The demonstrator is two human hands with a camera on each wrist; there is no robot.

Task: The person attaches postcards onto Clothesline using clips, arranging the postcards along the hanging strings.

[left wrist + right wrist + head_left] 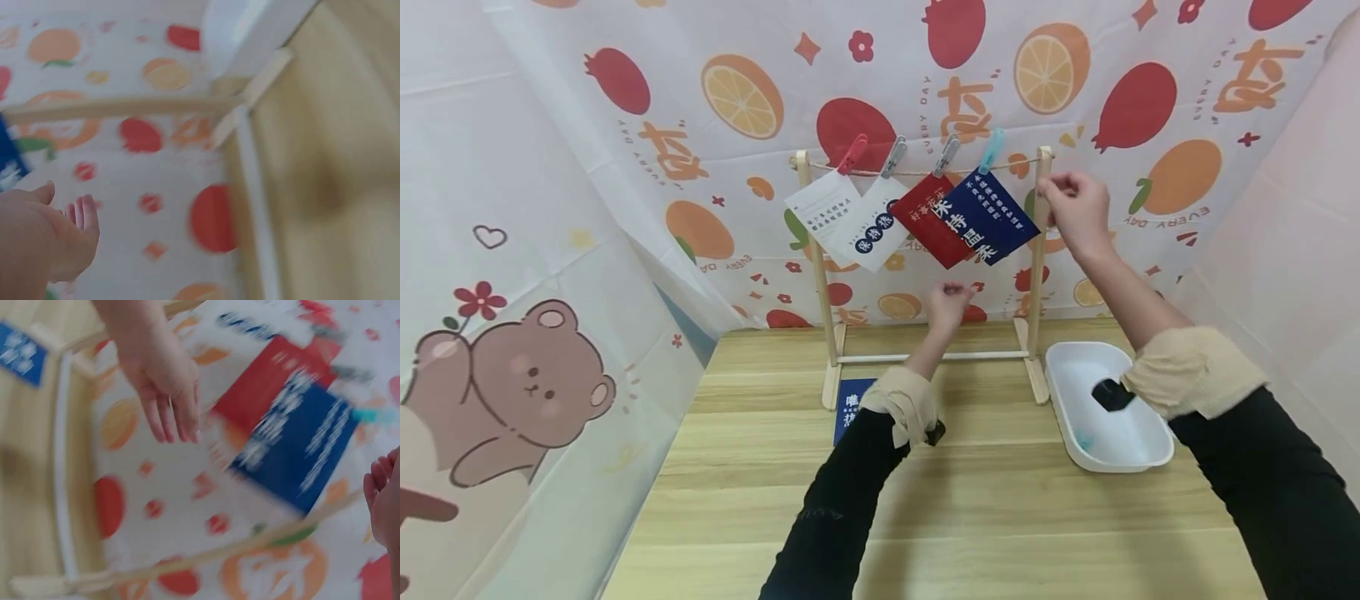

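Note:
My left hand (947,307) is below the hanging cards with relaxed fingers and nothing in it; the left wrist view shows the fingers (84,212) loosely bent. Beside the top of the wooden rack's right post (1037,267) is my right hand (1078,208), its fingers loosely curled around nothing; whether they touch the post I cannot tell. From the rack's string hang a white card (823,204) on a red clothespin (852,155), a white-and-blue card (872,225) and a red card (928,221) on grey clothespins, and a dark blue card (992,217) on a turquoise clothespin (992,150).
A white plastic tub (1067,367) stands right of the rack, with a small turquoise thing inside. Another blue card (850,404) lies on the wooden table (737,500), partly behind my left sleeve. Fruit-printed cloth (700,150) hangs behind the rack.

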